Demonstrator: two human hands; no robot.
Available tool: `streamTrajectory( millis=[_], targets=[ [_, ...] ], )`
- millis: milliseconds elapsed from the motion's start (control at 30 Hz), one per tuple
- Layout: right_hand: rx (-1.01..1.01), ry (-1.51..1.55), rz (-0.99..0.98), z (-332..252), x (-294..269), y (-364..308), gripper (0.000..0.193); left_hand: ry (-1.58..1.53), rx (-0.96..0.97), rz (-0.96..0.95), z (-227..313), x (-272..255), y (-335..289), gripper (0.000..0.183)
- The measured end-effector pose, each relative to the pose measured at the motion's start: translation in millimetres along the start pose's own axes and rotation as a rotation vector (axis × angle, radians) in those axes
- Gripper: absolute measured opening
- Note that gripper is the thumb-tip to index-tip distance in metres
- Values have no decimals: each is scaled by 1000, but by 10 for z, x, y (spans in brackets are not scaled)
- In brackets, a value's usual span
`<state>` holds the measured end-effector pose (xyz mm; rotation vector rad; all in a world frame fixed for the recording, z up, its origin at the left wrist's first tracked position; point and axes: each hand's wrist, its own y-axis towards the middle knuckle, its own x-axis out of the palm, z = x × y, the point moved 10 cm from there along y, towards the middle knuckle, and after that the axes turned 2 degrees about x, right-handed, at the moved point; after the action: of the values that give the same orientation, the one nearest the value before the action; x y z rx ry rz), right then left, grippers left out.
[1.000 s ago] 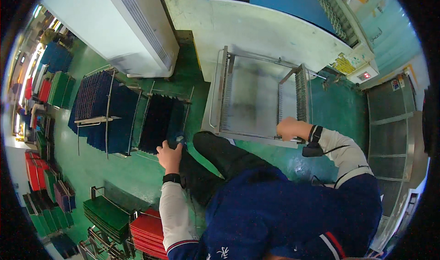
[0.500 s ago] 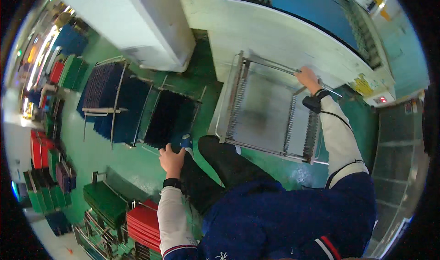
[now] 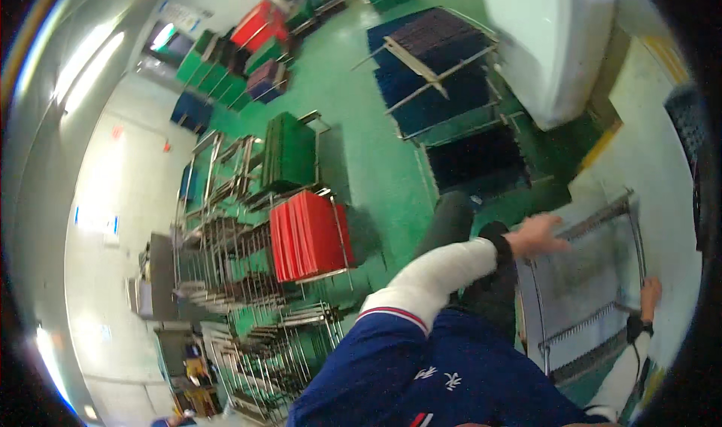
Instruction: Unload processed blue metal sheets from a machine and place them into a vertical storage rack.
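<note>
A metal frame rack (image 3: pixel 543 323) with rows of comb-like teeth stands in front of me, at the lower right. My right hand (image 3: pixel 650 297) is closed round the rail on its far right side. My left hand (image 3: pixel 535 236) is stretched over the rack's near left corner. Its fingers are spread and somewhat blurred, with nothing held in them; whether they touch the rack I cannot tell. Just beyond my feet sits another rack holding black sheets (image 3: pixel 477 162).
Behind the black sheets stands a rack of dark blue sheets (image 3: pixel 406 96), beside a white pillar (image 3: pixel 545 51). To the left are racks with red panels (image 3: pixel 310 235) and green panels (image 3: pixel 289 154), and several bare metal racks (image 3: pixel 241 265). A pale wall or machine side borders the right.
My view has swung left, bringing more racks and the wall into sight. My left hand has moved from beside my knee across to the toothed rack. My right hand stays on its rail.
</note>
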<state>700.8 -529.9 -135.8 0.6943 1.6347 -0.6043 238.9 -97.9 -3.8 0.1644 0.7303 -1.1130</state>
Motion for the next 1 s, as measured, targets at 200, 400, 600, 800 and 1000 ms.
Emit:
streamTrajectory(
  millis=[200,400,600,800,1000],
  targets=[
    [320,438,81,482,-72,-139,13,1,112,17,283,367,113,85],
    [252,515,-73,-232,-90,-65,20,142,153,254,138,232,-40,66],
    [321,19,169,679,-475,-1115,33,61,172,241,308,270,44,46],
    [472,-86,87,623,-642,-1869,46,62,145,289,217,327,54,43],
    [532,60,148,168,-737,-2056,48,73,71,205,296,264,71,50]
  ],
)
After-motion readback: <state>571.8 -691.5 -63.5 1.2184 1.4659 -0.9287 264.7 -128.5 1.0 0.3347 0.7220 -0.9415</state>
